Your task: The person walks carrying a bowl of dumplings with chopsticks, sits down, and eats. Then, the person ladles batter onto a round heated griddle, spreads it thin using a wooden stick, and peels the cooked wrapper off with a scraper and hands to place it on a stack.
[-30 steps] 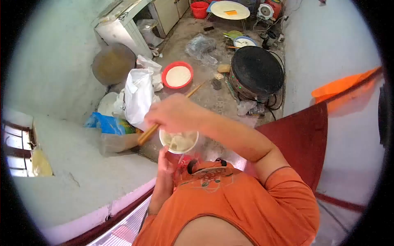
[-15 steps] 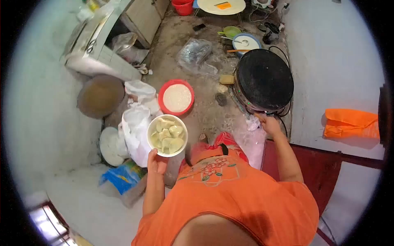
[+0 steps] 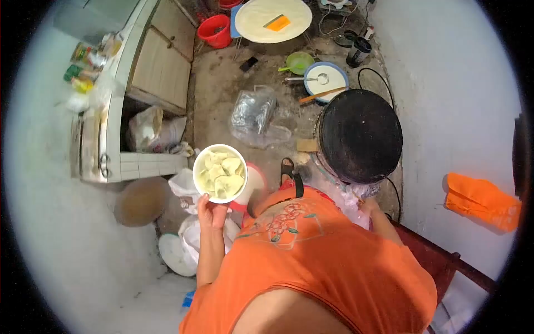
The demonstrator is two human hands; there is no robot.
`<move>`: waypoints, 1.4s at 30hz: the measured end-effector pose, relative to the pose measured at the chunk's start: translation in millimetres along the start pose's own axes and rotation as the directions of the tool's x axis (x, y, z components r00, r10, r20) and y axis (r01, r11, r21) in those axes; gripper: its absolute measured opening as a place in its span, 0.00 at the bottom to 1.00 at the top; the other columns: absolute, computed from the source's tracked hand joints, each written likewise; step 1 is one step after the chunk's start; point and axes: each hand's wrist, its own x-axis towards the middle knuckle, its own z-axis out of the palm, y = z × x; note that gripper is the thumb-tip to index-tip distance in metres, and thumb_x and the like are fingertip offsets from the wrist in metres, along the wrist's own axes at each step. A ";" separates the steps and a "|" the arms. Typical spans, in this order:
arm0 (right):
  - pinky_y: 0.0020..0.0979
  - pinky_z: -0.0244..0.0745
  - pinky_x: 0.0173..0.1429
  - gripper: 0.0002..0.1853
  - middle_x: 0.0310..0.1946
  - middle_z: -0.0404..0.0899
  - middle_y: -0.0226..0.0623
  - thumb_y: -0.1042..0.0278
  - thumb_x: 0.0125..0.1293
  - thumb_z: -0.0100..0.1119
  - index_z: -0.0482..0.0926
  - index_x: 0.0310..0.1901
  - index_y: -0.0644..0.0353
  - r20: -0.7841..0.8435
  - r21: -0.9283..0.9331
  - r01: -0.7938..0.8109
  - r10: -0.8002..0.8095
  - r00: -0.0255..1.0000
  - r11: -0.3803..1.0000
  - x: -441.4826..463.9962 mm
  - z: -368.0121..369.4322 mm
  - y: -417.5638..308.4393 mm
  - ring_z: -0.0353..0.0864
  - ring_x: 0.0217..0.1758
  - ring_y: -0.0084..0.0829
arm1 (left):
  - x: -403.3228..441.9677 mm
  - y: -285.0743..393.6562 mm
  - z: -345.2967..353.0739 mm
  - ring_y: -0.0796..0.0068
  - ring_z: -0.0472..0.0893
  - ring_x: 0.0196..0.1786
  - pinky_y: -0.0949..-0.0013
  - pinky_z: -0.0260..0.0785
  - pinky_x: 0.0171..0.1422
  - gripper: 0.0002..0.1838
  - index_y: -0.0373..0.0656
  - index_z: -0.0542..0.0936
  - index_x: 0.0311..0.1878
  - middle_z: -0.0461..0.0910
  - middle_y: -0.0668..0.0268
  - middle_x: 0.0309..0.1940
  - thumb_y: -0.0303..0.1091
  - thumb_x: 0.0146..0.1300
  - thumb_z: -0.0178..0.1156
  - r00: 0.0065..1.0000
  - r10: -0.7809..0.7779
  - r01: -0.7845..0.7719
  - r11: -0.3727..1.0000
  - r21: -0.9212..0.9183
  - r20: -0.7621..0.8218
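Observation:
My left hand holds a white bowl by its near rim, thumb at the edge. Several pale dumplings lie in the bowl. At my right side, low and beyond the orange shirt, is my right hand, with its fingers partly hidden beside pinkish plastic; whether it holds anything is not clear. The round black griddle stands on the floor ahead of that hand. Behind the bowl, a red basin of pale batter is partly covered.
A tiled counter runs along the left. Ahead on the floor are a plastic bag, a blue-rimmed basin with a ladle, and a green bowl. Farther off stand a round table and a red bucket. A black cable curves by the griddle.
The view has moved forward toward the counter and round table. My right hand, earlier over the bowl with chopsticks, has swung out to my right side. The bowl stays in my left hand.

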 end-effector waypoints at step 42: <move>0.25 0.72 0.40 0.16 0.35 0.82 0.34 0.66 0.62 0.55 0.75 0.52 0.57 0.397 0.917 -0.398 -0.126 0.909 0.020 194.1 -82.0 -315.2 0.78 0.35 0.20 | 743.3 -334.5 411.8 0.62 0.66 0.61 0.52 0.59 0.65 0.42 0.50 0.63 0.62 0.68 0.67 0.59 0.41 0.37 0.64 0.592 -0.793 0.410 0.449 0.794 0.143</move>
